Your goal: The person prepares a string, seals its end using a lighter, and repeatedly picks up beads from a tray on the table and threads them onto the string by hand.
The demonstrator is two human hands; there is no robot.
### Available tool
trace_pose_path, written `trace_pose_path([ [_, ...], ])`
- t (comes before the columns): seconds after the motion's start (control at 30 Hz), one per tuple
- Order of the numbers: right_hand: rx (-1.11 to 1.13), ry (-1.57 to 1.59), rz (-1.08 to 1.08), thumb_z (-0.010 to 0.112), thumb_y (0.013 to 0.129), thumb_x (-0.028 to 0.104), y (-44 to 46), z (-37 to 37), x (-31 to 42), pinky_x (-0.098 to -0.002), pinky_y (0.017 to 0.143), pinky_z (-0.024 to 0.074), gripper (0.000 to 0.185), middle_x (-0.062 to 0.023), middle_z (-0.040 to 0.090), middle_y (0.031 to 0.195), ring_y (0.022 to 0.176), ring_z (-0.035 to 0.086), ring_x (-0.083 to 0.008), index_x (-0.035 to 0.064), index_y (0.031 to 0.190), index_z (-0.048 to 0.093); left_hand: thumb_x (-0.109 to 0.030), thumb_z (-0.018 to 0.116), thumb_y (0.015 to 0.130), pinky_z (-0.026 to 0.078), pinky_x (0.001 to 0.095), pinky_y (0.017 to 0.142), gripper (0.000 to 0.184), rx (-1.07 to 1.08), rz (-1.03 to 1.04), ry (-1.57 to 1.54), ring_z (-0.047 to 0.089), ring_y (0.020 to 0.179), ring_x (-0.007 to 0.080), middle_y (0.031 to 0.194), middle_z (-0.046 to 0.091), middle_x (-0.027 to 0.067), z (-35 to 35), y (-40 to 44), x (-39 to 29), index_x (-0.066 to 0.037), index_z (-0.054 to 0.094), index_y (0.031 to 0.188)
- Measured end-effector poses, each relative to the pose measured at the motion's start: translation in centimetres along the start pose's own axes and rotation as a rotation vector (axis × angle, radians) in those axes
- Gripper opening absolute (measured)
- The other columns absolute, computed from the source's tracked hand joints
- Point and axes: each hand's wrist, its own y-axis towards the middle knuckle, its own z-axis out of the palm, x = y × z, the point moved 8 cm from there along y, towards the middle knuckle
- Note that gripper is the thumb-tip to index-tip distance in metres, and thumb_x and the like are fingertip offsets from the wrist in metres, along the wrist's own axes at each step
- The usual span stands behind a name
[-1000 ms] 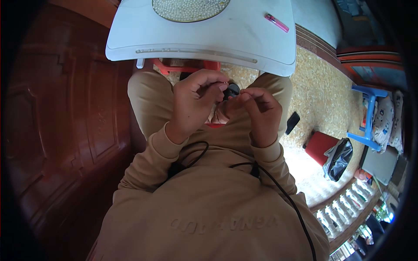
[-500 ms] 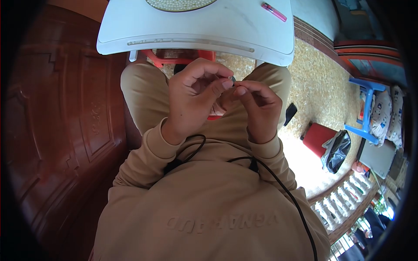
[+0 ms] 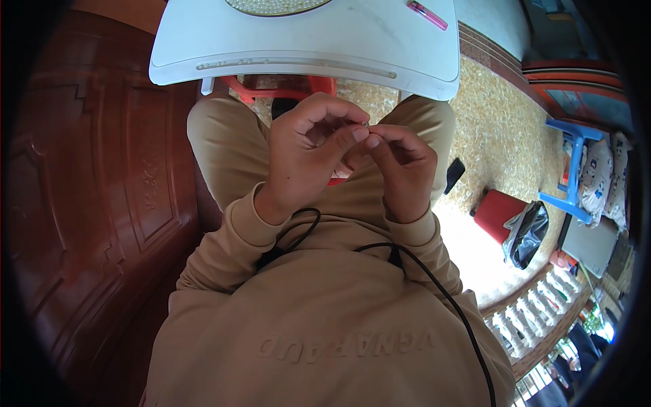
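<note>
My left hand [image 3: 308,152] is closed in a pinch, thumb and forefinger meeting on a tiny shiny piece [image 3: 366,124]. From the other side my right hand [image 3: 408,166] is closed too, its thumb and forefinger pressed together at the same spot. The fingertips of both hands touch or nearly touch. Most of the piece is hidden by the fingers, and its kind is too small to make out. Both hands are held above my lap, just short of the white table [image 3: 271,51].
On the table lie a round tray of pearl-like beads [image 3: 278,5] and a pink lighter-like object [image 3: 427,15]. A red stool [image 3: 278,88] is under it. A dark phone-like object [image 3: 454,175], a red bin [image 3: 498,216] and a blue chair [image 3: 575,169] stand to the right.
My left hand has shifted slightly right, its fingertips closer to my right hand's. Less of the small piece shows between them now.
</note>
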Motion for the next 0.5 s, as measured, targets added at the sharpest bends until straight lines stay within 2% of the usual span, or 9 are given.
trace_pose_path([
  [0.07, 0.001, -0.012, -0.004, 0.07, 0.089, -0.003, 0.0, 0.0, 0.0, -0.0183, 0.06, 0.0448, 0.01, -0.0038, 0.067, 0.081, 0.066, 0.054, -0.007, -0.0018, 0.099, 0.073, 0.005, 0.069, 0.089, 0.047, 0.0197, 0.069, 0.014, 0.002, 0.0, 0.003, 0.057, 0.076, 0.0088, 0.095, 0.064, 0.005, 0.1, 0.0, 0.2, 0.002, 0.066, 0.102],
  [0.2, -0.031, -0.042, 0.063, 0.069, 0.089, -0.003, 0.1, 0.0, -0.2, -0.0182, 0.06, 0.0446, 0.013, -0.0038, 0.067, 0.081, 0.067, 0.055, -0.0071, -0.0018, 0.102, 0.072, 0.005, 0.067, 0.088, 0.044, 0.0198, 0.065, 0.009, 0.08, 0.211, 0.397, 0.054, 0.073, 0.009, 0.094, 0.063, 0.0049, 0.2, 0.5, -0.8, 0.001, 0.067, 0.097],
  [0.23, -0.025, -0.027, 0.05, 0.069, 0.089, -0.003, 0.2, 0.2, -0.2, -0.0182, 0.06, 0.0446, 0.013, -0.0038, 0.067, 0.081, 0.067, 0.055, -0.0071, -0.0018, 0.102, 0.072, 0.005, 0.067, 0.088, 0.044, 0.0198, 0.065, 0.009, 0.081, 0.223, 0.414, 0.054, 0.073, 0.009, 0.094, 0.063, 0.0049, 0.0, 0.7, -0.9, 0.001, 0.067, 0.097],
  [0.37, 0.026, 0.009, 0.052, 0.067, 0.09, -0.003, 0.3, 0.1, -1.1, -0.0184, 0.061, 0.0449, 0.013, -0.0034, 0.066, 0.08, 0.067, 0.056, -0.0075, -0.002, 0.102, 0.071, 0.006, 0.066, 0.086, 0.039, 0.0198, 0.061, 0.01, 0.06, 0.139, 0.512, 0.051, 0.068, 0.0092, 0.094, 0.062, 0.0042, 0.0, 0.8, -0.6, 0.0, 0.069, 0.093],
  [0.5, 0.034, 0.008, 0.085, 0.066, 0.091, -0.003, 0.6, -0.3, -1.7, -0.0186, 0.06, 0.045, 0.012, -0.0031, 0.066, 0.079, 0.066, 0.056, -0.0082, -0.0023, 0.102, 0.07, 0.005, 0.065, 0.085, 0.038, 0.0211, 0.059, 0.01, 0.114, 0.163, 0.696, 0.049, 0.066, 0.0099, 0.092, 0.063, 0.0034, 0.6, 1.7, -1.1, -0.002, 0.069, 0.092],
])
